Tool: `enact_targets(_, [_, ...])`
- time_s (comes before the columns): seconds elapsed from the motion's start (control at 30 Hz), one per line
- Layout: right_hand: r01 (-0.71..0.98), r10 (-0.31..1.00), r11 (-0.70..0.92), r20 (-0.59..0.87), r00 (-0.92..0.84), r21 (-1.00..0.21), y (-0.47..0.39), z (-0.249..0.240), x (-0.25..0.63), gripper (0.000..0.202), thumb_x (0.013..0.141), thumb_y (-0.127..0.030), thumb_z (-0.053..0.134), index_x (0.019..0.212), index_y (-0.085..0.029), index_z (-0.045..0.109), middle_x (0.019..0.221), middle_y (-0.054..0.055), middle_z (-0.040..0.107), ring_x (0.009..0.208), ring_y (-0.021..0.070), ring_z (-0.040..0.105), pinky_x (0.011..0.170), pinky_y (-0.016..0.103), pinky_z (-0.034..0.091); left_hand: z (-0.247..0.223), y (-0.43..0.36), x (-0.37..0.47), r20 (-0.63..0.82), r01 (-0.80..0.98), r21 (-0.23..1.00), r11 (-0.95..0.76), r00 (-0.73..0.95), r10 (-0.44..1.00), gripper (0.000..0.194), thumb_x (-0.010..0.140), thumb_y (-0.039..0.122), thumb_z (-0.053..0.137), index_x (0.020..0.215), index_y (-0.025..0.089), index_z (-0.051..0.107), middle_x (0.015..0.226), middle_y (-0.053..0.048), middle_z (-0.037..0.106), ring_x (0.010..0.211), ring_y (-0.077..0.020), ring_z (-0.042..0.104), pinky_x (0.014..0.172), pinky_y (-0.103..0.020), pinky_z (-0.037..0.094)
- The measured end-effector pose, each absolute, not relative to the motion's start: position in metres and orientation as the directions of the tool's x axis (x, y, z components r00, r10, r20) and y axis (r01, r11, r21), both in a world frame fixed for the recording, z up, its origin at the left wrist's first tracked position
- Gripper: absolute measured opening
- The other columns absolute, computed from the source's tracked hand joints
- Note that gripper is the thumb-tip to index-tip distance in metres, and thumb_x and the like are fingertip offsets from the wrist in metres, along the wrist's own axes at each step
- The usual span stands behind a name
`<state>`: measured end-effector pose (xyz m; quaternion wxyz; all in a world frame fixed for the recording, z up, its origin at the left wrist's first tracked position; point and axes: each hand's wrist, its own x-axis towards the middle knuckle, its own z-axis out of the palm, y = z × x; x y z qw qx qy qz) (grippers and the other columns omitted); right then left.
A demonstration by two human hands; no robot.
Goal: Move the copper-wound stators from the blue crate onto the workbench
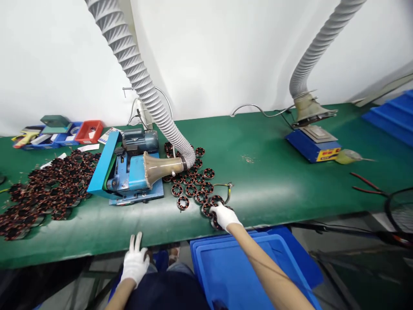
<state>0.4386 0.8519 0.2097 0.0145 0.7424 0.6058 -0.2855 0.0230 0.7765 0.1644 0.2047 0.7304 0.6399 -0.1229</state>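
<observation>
My right hand (226, 216), in a white glove, reaches to the near end of a group of ring-shaped motor stators with copper windings. Its fingers are closed on a stator (217, 200), partly covered by the glove. Right beside that hand lie another stator (206, 209) and one partly hidden below it. My left hand (134, 260), also gloved in white, hovers at the bench's front edge with two fingers stretched out and nothing in it. Further up, several more stators (191, 190) lie spread flat, close to a blue belt sander (129, 172).
A big heap of stators (58, 185) covers the left of the green bench (258, 185). A grey hose (142, 82) leads to the sander's suction funnel. Blue crates (232, 271) stand below the front edge. At the right is a blue box-shaped device (311, 144) under a second hose.
</observation>
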Motion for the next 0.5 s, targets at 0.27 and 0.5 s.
enact_targets(0.27, [0.819,0.963,-0.269,-0.138,0.231,-0.507,0.852,0.237,0.43,0.034,0.094,-0.028,0.055,0.127,-0.025,0.052,0.138,0.008,0.05,0.114,0.025,0.056,0.093,0.047,0.05,0.168,0.776,0.029,-0.447,0.992,0.061,-0.107,0.123,0.886,0.029,0.076,0.026,0.058,0.1,0.02,0.074,0.155,-0.017,0.027,0.142,-0.0462,0.013,0.091,-0.043,0.045])
enact_targets(0.5, [0.468,0.516,-0.857,-0.336,0.788,-0.217,0.624,0.251,0.541,0.021,0.093,-0.029,0.057,0.111,-0.019,0.061,0.115,0.007,0.064,0.096,0.0205,0.064,0.081,0.041,0.055,0.175,0.786,0.031,-0.486,0.985,-0.028,-0.172,0.137,0.863,0.032,0.084,0.035,0.051,0.103,0.022,0.073,0.152,-0.015,0.025,0.14,-0.0485,0.009,0.096,-0.051,0.042])
